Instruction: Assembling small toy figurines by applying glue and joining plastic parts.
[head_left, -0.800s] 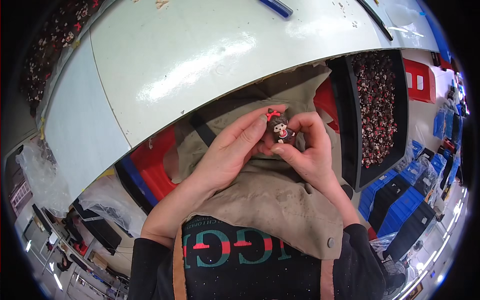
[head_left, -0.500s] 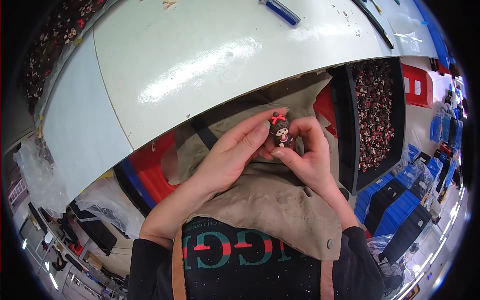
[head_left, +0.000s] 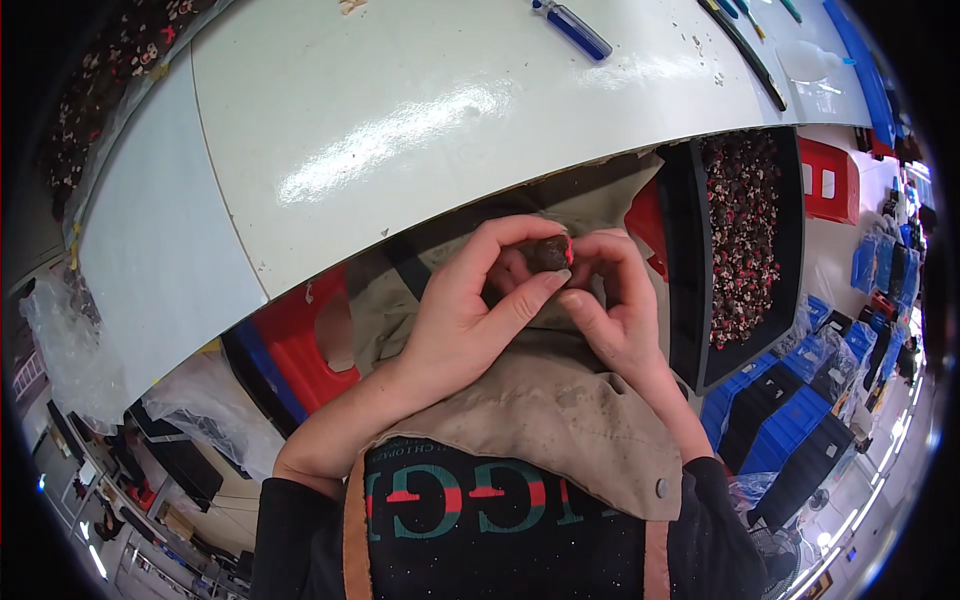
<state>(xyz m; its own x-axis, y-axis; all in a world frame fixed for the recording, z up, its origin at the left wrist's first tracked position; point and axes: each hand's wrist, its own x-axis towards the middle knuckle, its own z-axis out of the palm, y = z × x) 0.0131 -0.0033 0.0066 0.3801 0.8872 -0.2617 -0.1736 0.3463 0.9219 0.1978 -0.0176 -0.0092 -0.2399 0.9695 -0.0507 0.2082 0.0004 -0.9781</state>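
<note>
A small dark brown doll figurine (head_left: 551,254) with a red bow lies on its side in my left hand (head_left: 470,295). The thumb and curled fingers of that hand grip it, and its bow end points to the right. My right hand (head_left: 620,300) is close beside the bow, its fingers bent and its thumb apart from them. Whether a right fingertip touches the bow, I cannot tell. The figurine's face is turned out of sight. Both hands are above the brown apron (head_left: 540,390) on my lap, just below the table edge.
A white table (head_left: 330,130) spans the far side, with a blue-handled tool (head_left: 578,32) and a long black tool (head_left: 745,55) on it. To the right stands a black crate (head_left: 690,250) full of similar figurines (head_left: 742,240). A red stool (head_left: 285,325) is at left.
The figurine has turned from upright and facing me to lying sideways, bow to the right. My left hand has wrapped round it, while my right thumb has come away from it.
</note>
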